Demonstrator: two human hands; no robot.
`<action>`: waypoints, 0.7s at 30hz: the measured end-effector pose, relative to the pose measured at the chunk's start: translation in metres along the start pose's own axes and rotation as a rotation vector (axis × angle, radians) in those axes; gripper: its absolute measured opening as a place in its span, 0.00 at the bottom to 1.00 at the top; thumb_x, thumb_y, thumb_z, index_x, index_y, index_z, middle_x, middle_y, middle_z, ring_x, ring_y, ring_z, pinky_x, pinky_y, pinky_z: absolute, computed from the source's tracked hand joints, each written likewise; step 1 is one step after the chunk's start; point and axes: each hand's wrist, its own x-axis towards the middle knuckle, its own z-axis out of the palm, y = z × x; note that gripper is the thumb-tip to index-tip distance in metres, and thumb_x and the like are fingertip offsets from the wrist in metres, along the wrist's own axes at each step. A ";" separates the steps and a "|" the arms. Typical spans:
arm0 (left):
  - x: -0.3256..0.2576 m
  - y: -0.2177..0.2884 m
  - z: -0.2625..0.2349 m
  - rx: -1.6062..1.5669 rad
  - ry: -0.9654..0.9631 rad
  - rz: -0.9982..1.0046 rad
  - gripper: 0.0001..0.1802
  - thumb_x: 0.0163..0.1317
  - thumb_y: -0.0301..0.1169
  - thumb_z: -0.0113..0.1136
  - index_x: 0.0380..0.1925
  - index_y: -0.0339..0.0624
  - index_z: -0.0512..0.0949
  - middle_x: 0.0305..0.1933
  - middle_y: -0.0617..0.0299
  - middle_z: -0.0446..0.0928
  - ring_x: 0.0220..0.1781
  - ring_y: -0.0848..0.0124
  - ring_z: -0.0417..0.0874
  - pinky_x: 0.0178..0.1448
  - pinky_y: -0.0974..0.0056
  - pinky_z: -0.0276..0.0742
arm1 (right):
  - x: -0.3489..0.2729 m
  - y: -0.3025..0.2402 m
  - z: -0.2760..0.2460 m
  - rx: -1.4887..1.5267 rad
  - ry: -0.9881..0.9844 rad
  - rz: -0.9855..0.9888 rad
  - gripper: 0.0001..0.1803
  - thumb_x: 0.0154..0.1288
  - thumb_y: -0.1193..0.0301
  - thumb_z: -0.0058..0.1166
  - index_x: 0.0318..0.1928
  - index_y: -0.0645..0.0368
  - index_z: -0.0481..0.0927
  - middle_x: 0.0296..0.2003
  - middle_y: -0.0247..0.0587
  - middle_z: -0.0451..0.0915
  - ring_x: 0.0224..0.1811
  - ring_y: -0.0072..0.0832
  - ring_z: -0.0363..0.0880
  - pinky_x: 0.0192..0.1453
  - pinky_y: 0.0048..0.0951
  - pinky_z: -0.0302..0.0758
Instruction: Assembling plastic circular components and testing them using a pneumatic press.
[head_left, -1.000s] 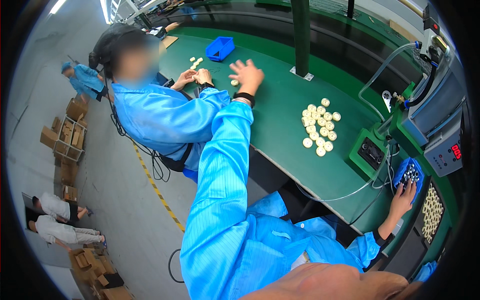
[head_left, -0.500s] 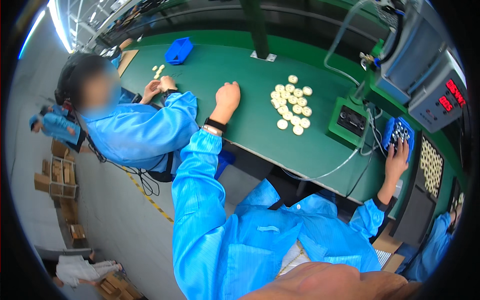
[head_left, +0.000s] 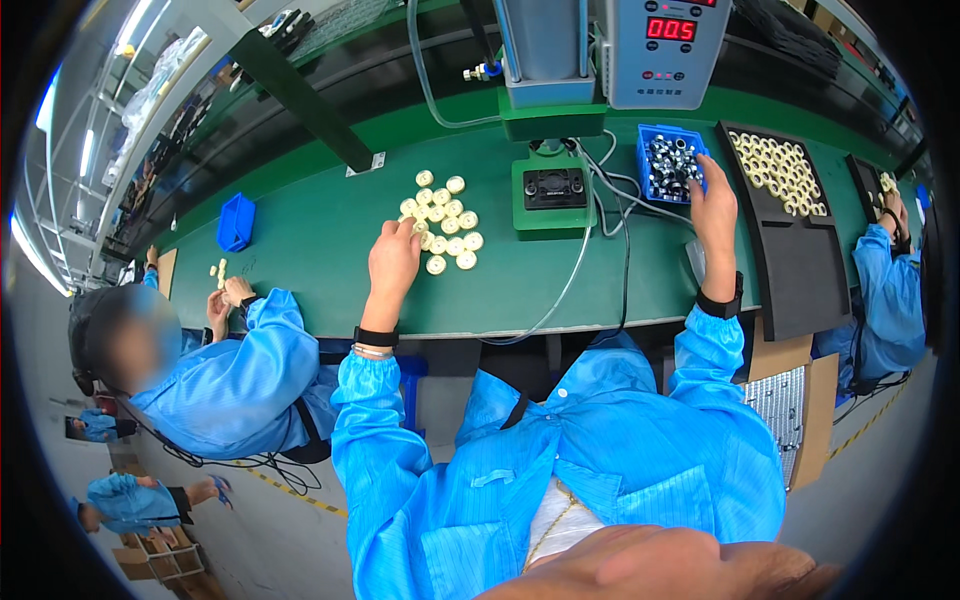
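My left hand (head_left: 393,264) is at the near-left edge of a loose cluster of round cream-coloured plastic discs (head_left: 466,259). Its fingers are bent together, tips against the discs; whatever they may hold is hidden. At the right, my right hand (head_left: 714,218) rests over the right edge of a blue bin (head_left: 655,131) full of small shiny metal ring-like parts (head_left: 671,167). Its thumb and fingers are apart, with the thumb by the metal parts. Between the hands stands a green press with a black fixture (head_left: 554,188) on its base.
A black tray (head_left: 790,245) bearing rows of cream rings lies right of the bin. Cables and a clear hose (head_left: 566,290) cross the green bench. A control box (head_left: 660,60) stands behind. Co-workers in blue (head_left: 240,385) sit on both sides; a smaller blue bin (head_left: 236,222) is far left.
My view has swung to the right. My left hand has gone from a fist on the bare bench to the disc cluster. My right hand has drawn back to the bin's right edge.
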 end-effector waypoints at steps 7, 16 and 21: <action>0.013 0.003 0.011 -0.038 0.010 0.053 0.18 0.55 0.31 0.62 0.46 0.40 0.78 0.41 0.52 0.80 0.44 0.52 0.80 0.47 0.53 0.77 | 0.027 0.003 0.001 -0.237 -0.170 -0.108 0.19 0.55 0.76 0.59 0.50 0.56 0.80 0.45 0.44 0.82 0.47 0.44 0.79 0.48 0.43 0.76; 0.017 -0.002 -0.003 -0.189 -0.141 -0.110 0.20 0.53 0.34 0.66 0.47 0.42 0.79 0.40 0.52 0.81 0.44 0.53 0.79 0.51 0.54 0.76 | 0.017 0.033 0.023 -0.197 -0.064 -0.223 0.13 0.55 0.80 0.49 0.41 0.59 0.81 0.33 0.46 0.80 0.39 0.47 0.77 0.44 0.45 0.74; 0.017 0.006 -0.004 -0.217 0.013 0.030 0.18 0.51 0.34 0.68 0.43 0.41 0.81 0.44 0.53 0.79 0.43 0.55 0.80 0.49 0.56 0.77 | 0.015 0.018 0.022 -0.199 -0.078 -0.222 0.12 0.56 0.81 0.49 0.40 0.60 0.79 0.33 0.46 0.79 0.38 0.47 0.76 0.43 0.45 0.74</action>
